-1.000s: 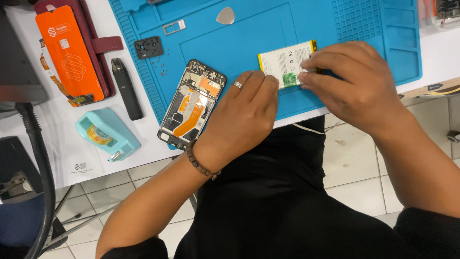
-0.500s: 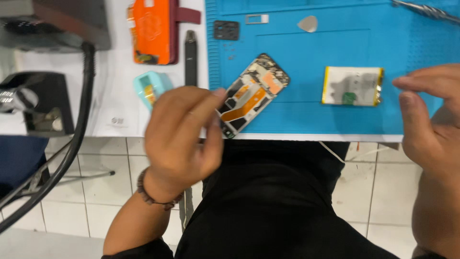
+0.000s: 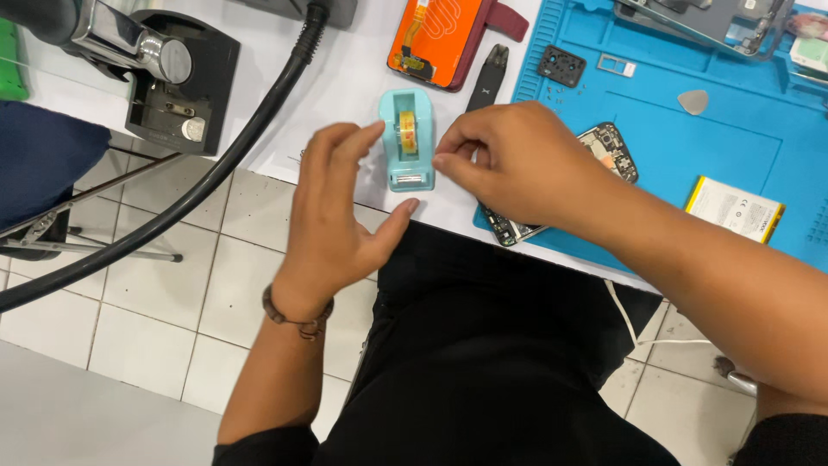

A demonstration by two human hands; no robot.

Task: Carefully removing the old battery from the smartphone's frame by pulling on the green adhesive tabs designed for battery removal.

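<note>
two hands flank a light-blue tape dispenser [image 3: 406, 142] near the white table's [image 3: 336, 86] front edge. left hand [image 3: 332, 216] open, fingers spread, holding nothing. right hand [image 3: 509, 160] pinched at the dispenser's cutter end; tape between fingertips not discernible. opened phone [image 3: 604, 147] lies partly under it on the blue mat [image 3: 742, 147].

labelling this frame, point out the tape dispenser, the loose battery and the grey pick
tape dispenser [image 3: 407, 166], head view, on its light blue base below the roll
battery [image 3: 734, 208], head view, on its white face
grey pick [image 3: 693, 102], head view, on its middle
</note>
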